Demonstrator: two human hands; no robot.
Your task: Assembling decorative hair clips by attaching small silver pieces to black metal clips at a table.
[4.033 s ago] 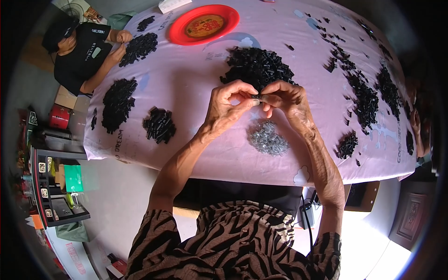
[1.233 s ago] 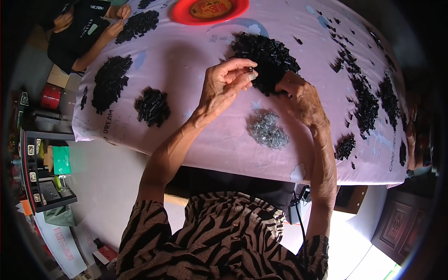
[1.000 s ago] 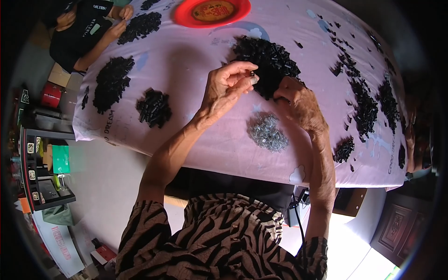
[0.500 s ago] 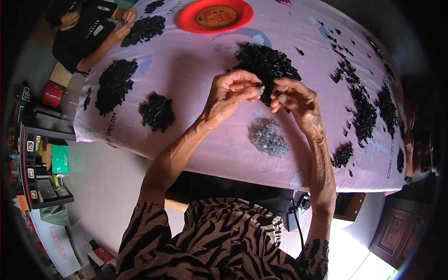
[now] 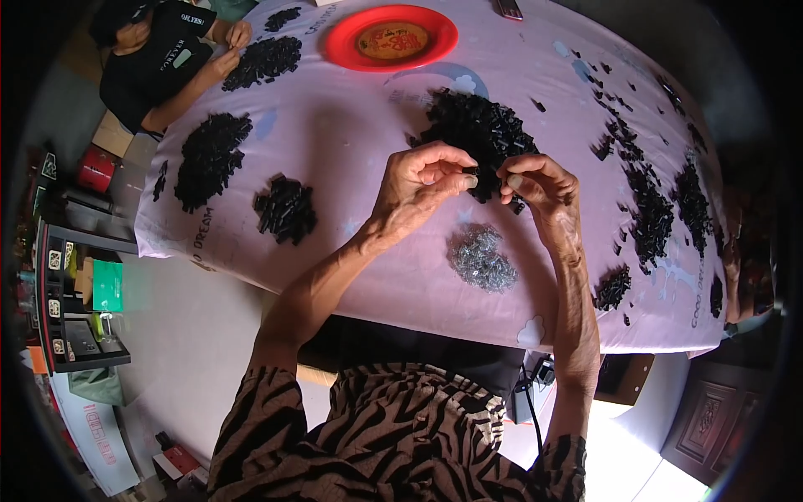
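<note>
One black piece [image 5: 472, 171] sits between left fingers [image 5: 447, 154]

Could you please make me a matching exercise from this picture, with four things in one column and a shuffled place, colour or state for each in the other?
Things:
1. Plate
2. Left hand
3. Clear pile
4. Tablecloth

Descriptions:
A. pinching a small black piece
B. pink
C. on the near side of the large black pile
D. red

Right pairs: 1-D, 2-A, 3-C, 4-B
</note>
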